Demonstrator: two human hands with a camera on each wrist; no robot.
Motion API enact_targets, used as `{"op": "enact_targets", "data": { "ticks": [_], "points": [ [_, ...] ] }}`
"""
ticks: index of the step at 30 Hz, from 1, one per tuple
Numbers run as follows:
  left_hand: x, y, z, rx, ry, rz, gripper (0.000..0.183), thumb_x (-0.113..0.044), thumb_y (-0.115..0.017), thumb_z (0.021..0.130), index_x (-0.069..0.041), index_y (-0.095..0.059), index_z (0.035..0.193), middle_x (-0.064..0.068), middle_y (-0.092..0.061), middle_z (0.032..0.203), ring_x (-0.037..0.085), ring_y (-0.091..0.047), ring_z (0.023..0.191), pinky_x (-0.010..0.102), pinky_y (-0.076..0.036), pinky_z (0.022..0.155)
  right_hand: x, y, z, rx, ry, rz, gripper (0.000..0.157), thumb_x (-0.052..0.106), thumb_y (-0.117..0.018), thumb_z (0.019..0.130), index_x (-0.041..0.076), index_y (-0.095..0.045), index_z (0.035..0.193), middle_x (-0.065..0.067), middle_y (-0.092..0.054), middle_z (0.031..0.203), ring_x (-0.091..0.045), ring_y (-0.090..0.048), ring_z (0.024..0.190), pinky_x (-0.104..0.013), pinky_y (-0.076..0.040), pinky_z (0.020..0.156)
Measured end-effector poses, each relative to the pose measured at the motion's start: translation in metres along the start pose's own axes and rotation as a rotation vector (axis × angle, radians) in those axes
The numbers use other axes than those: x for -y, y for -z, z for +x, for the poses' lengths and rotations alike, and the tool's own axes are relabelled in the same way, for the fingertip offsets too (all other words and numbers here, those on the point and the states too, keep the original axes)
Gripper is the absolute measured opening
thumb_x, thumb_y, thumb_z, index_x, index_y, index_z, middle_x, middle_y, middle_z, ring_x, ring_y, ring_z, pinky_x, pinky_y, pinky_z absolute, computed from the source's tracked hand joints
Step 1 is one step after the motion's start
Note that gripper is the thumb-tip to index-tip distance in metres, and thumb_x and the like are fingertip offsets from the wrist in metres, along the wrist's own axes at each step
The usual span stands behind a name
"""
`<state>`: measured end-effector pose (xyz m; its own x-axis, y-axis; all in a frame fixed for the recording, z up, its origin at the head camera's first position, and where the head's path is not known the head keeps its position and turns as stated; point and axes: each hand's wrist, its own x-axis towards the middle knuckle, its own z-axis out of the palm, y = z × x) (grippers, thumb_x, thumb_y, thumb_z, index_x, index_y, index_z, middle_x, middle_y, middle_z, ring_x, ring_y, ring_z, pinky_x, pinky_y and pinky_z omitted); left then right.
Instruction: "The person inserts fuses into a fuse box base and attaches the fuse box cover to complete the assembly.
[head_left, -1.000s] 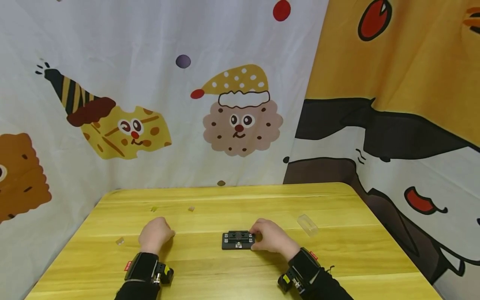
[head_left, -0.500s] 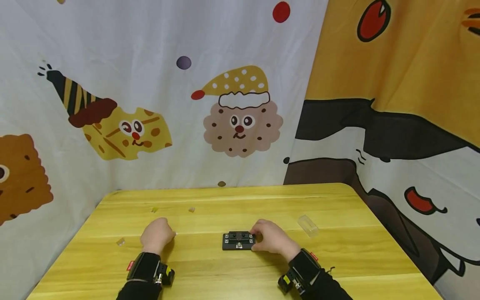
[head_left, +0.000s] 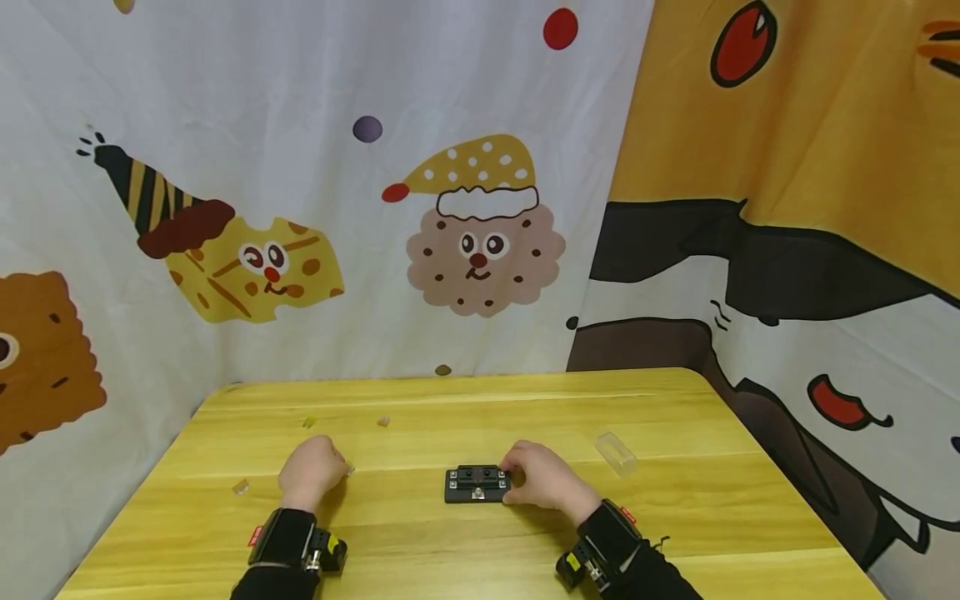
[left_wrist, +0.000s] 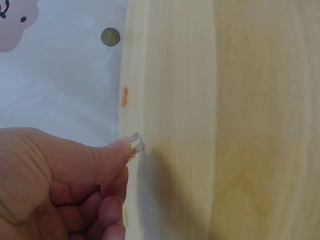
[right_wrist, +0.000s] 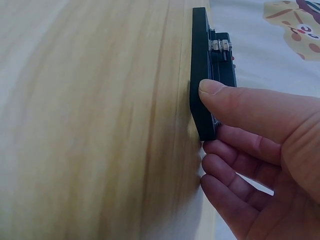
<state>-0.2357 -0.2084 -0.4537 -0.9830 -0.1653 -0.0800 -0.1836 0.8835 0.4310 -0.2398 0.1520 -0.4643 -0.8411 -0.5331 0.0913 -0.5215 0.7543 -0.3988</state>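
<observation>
Between its thumb and index finger, my left hand (head_left: 310, 473) pinches a tiny blade fuse (left_wrist: 138, 144); two flat metal prongs poke out past the fingertips, and its body is mostly hidden. The other left fingers are curled in. To the right, a black fuse block (head_left: 477, 485) with silver screw terminals lies on the table. My right hand (head_left: 546, 477) grips its right end. In the right wrist view the thumb presses the near side of the block's base (right_wrist: 201, 62), with fingers behind and below its end.
A clear plastic cover (head_left: 616, 452) lies beyond the right hand. Small fuse-like pieces are scattered at left: a yellowish one (head_left: 308, 422), a pinkish one (head_left: 383, 421) and a brownish one (head_left: 240, 487). The wooden table (head_left: 420, 550) ends against a printed curtain (head_left: 315, 75).
The head view has tilted up slightly. My left hand has shifted only a little, and the fuse shows more at its fingertips than a second ago. The right hand keeps its grip on the block.
</observation>
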Motion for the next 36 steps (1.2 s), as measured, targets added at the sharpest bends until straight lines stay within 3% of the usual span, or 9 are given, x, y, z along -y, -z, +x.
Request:
{"op": "enact_targets", "data": {
  "ticks": [4, 8, 13, 20, 28, 30, 33, 36],
  "points": [
    [-0.001, -0.002, -0.001, -0.018, -0.009, -0.018, 0.023, -0.024, -0.070, 0.074, -0.013, -0.056, 0.059, -0.002, -0.050, 0.060, 0.016, -0.045, 0.054, 0.029, -0.033, 0.049, 0.000, 0.001, -0.001, -0.001, 0.003, 0.005, 0.041, 0.030, -0.078, 0.068, 0.010, -0.066, 0.102, 0.004, -0.058, 0.098, -0.009, -0.051, 0.086, -0.031, -0.044, 0.084],
    [-0.008, 0.000, -0.005, -0.070, -0.074, -0.036, 0.019, -0.021, -0.068, 0.075, -0.014, -0.056, 0.062, -0.002, -0.050, 0.060, 0.016, -0.044, 0.053, 0.030, -0.034, 0.050, 0.001, 0.001, -0.001, 0.002, -0.005, 0.012, 0.041, 0.030, -0.078, 0.068, 0.010, -0.066, 0.102, 0.004, -0.058, 0.098, -0.009, -0.051, 0.086, -0.031, -0.044, 0.084],
    [-0.027, 0.001, -0.011, -0.147, -0.187, -0.060, 0.011, -0.020, -0.069, 0.075, -0.013, -0.060, 0.074, -0.001, -0.058, 0.071, 0.015, -0.050, 0.060, 0.036, -0.043, 0.058, 0.002, 0.002, -0.002, -0.003, 0.006, 0.007, 0.041, 0.029, -0.078, 0.068, 0.010, -0.066, 0.103, 0.003, -0.058, 0.099, -0.011, -0.052, 0.088, -0.032, -0.044, 0.084],
    [-0.057, -0.006, -0.018, -0.208, -0.314, -0.089, 0.012, -0.018, -0.070, 0.075, -0.016, -0.059, 0.072, -0.004, -0.059, 0.071, 0.012, -0.050, 0.060, 0.032, -0.041, 0.057, 0.001, 0.000, 0.000, -0.009, 0.014, -0.002, 0.041, 0.030, -0.077, 0.068, 0.011, -0.066, 0.103, 0.005, -0.058, 0.099, -0.010, -0.052, 0.088, -0.031, -0.044, 0.085],
    [-0.087, -0.016, -0.024, -0.227, -0.399, -0.115, 0.015, -0.020, -0.073, 0.073, -0.018, -0.058, 0.069, -0.008, -0.052, 0.063, 0.009, -0.043, 0.055, 0.029, -0.039, 0.053, 0.001, 0.001, 0.000, -0.009, 0.017, -0.003, 0.042, 0.030, -0.078, 0.068, 0.011, -0.066, 0.103, 0.004, -0.058, 0.098, -0.011, -0.053, 0.089, -0.031, -0.044, 0.085],
    [-0.093, -0.019, -0.025, -0.239, -0.428, -0.112, 0.015, -0.019, -0.073, 0.073, -0.018, -0.059, 0.068, -0.009, -0.052, 0.062, 0.008, -0.043, 0.054, 0.032, -0.044, 0.061, 0.001, 0.002, -0.001, -0.012, 0.019, -0.007, 0.042, 0.030, -0.078, 0.067, 0.011, -0.066, 0.103, 0.004, -0.058, 0.098, -0.011, -0.053, 0.089, -0.031, -0.044, 0.085],
    [-0.103, -0.024, -0.027, -0.243, -0.465, -0.120, 0.015, -0.018, -0.074, 0.073, -0.018, -0.059, 0.068, -0.010, -0.052, 0.062, 0.006, -0.043, 0.054, 0.033, -0.045, 0.062, 0.001, 0.002, -0.001, -0.014, 0.017, -0.009, 0.042, 0.030, -0.078, 0.067, 0.011, -0.066, 0.102, 0.004, -0.058, 0.098, -0.010, -0.052, 0.088, -0.031, -0.044, 0.084],
    [-0.112, -0.031, -0.027, -0.235, -0.496, -0.132, 0.016, -0.018, -0.074, 0.072, -0.018, -0.059, 0.068, -0.011, -0.053, 0.063, 0.005, -0.044, 0.055, 0.027, -0.042, 0.055, 0.001, 0.001, -0.001, -0.017, 0.018, -0.008, 0.042, 0.030, -0.078, 0.067, 0.011, -0.066, 0.102, 0.004, -0.058, 0.098, -0.010, -0.052, 0.087, -0.031, -0.044, 0.084]
  ]
}}
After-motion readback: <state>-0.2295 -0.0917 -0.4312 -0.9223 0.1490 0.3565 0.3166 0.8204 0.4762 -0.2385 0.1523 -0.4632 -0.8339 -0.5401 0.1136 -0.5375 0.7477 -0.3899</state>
